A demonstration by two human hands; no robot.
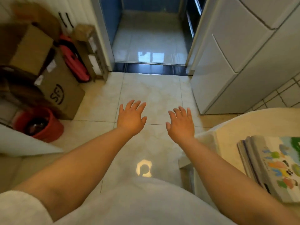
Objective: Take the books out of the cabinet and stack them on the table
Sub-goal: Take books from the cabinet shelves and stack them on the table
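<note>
Both hands empty, left hand point(131, 117) and right hand point(181, 123) fingers spread wide; cardboard box point(62, 95) marked "SF".

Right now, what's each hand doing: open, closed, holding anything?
Left hand: open, fingers spread, holding nothing, over the floor.
Right hand: open, fingers spread, holding nothing, over the floor.

I see open tiled floor point(146, 95) ahead, a clear lane running straight to the doorway point(150, 46). On my left, stacked cardboard boxes point(53, 82) and a red bucket point(43, 125) crowd the wall. On my right, a white appliance point(235, 62) narrows the lane, and nearer me the desk point(243, 124) edge juts in, with a stack of books point(272, 166) taking up its near corner.
</note>
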